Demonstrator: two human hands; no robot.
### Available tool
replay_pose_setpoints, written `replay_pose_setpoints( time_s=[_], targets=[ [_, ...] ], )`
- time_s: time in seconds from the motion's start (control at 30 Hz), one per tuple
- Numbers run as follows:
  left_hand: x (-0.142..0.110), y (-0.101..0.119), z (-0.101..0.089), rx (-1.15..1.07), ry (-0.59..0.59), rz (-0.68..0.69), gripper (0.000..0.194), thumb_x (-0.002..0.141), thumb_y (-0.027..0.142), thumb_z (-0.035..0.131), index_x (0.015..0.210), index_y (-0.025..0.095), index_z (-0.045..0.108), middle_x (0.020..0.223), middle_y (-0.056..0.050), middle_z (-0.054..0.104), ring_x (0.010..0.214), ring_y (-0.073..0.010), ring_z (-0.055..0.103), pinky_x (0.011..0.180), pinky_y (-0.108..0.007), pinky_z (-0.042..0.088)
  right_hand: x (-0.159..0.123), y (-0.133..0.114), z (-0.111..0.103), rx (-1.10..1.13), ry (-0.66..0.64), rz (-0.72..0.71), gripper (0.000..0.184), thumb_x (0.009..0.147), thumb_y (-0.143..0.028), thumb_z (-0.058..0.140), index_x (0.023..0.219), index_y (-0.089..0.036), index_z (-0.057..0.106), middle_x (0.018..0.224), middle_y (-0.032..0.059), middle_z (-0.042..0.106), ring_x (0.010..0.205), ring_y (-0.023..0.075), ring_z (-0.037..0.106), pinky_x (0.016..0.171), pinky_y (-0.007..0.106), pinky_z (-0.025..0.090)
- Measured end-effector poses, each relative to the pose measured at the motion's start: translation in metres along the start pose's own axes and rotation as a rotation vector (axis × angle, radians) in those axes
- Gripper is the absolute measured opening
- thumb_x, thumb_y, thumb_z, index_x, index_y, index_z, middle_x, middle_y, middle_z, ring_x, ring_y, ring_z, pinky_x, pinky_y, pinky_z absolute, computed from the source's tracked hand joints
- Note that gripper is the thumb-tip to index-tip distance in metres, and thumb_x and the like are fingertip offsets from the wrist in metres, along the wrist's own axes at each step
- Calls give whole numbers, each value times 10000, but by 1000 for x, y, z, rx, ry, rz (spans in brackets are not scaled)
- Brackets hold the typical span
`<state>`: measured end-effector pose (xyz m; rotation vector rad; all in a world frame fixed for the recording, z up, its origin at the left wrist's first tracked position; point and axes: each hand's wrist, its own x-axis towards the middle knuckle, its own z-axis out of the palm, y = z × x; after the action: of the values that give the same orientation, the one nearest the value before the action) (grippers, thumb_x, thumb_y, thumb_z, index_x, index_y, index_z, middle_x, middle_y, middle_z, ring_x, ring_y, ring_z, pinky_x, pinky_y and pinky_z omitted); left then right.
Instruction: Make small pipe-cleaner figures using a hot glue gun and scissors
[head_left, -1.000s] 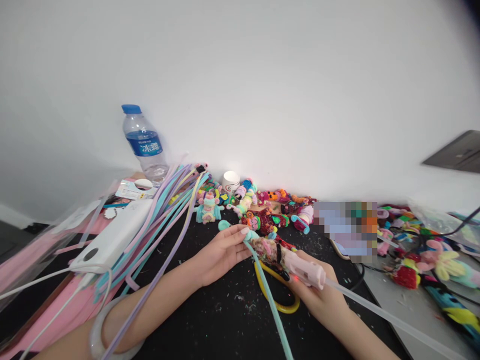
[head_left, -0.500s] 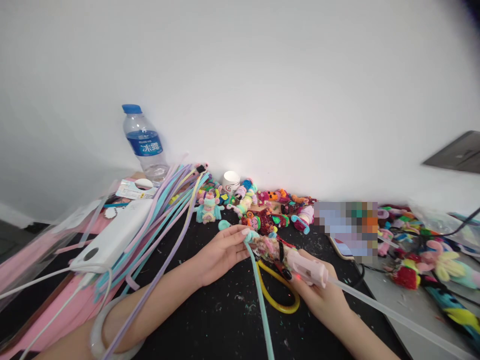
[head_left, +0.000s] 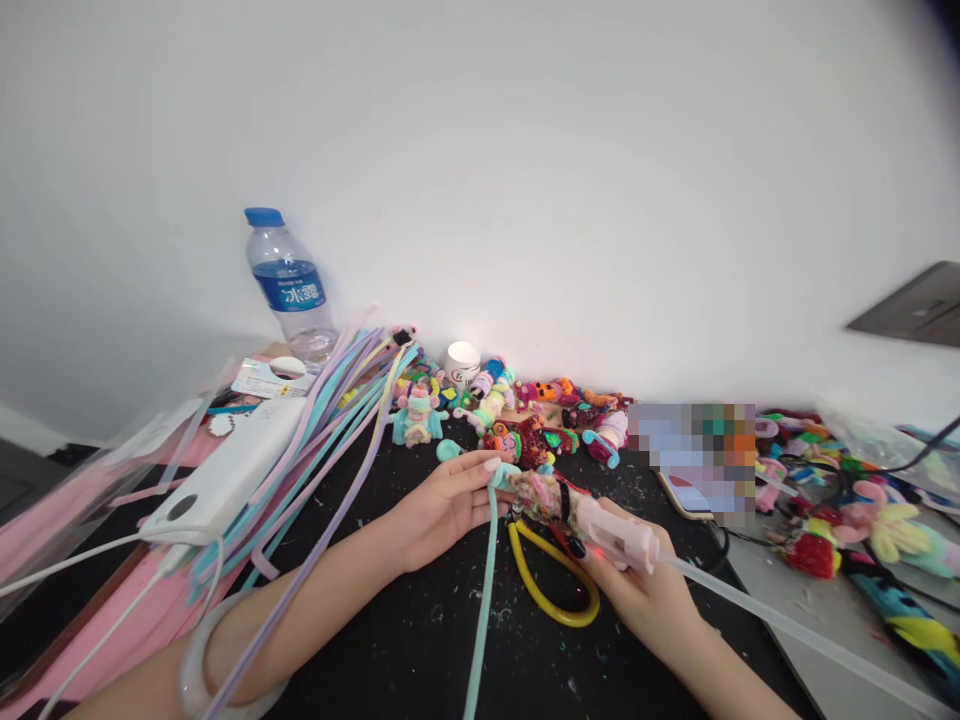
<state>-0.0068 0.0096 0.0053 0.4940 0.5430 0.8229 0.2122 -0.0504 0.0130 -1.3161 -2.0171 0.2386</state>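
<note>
My left hand (head_left: pixel 446 508) pinches the curled end of a mint-green pipe cleaner (head_left: pixel 484 600), whose long tail hangs down toward the table's front edge. In my right hand (head_left: pixel 637 570) is a pale pink hot glue gun (head_left: pixel 615 537), its fuzz-covered front end pointing left at the curled end. A clear glue stick (head_left: pixel 787 622) runs out of its rear to the lower right. A small red light glows on the gun. Under the gun lies a yellow loop (head_left: pixel 559 612) on the black table surface (head_left: pixel 405 640). Whether the nozzle touches the pipe cleaner is hard to see.
Pastel pipe cleaners (head_left: pixel 330 440) and a white power bank (head_left: pixel 225 480) with cables lie left. A water bottle (head_left: pixel 292 290) leans against the wall. Behind my hands are several fuzzy figures (head_left: pixel 418 415) and a paper cup (head_left: pixel 463 362). A phone (head_left: pixel 686 495) and more fuzzy pieces lie right.
The pipe cleaner's hanging tail has swung to the left. The glue gun has shifted very slightly to the right; my left hand stays almost where it was.
</note>
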Motion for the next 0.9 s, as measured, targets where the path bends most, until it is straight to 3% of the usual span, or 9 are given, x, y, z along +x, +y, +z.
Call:
replay_pose_setpoints(
  time_s=[0.3,0.73,0.9],
  targets=[
    [1,1,0,-34,-1,-19,168,791,150,617,957,161,598,946,-59,648,847,-163,637,844,-317,481,0,-1,0,32,-7,28,169,819,-297,514,775,-211,653,591,26,635,505,183,593,451,255,465],
    [-2,2,0,28,-33,-65,157,832,199,575,985,168,567,885,-48,620,756,-136,631,728,-263,502,2,-1,-2,33,-27,24,168,820,-279,505,728,-194,619,570,21,620,487,162,583,422,222,450],
    [0,3,0,50,-27,-75,187,818,208,595,998,167,564,868,-43,622,709,-127,627,686,-251,498,1,-1,-2,18,-24,39,167,809,-273,514,760,-188,649,632,36,656,572,184,620,496,236,480]
  ],
)
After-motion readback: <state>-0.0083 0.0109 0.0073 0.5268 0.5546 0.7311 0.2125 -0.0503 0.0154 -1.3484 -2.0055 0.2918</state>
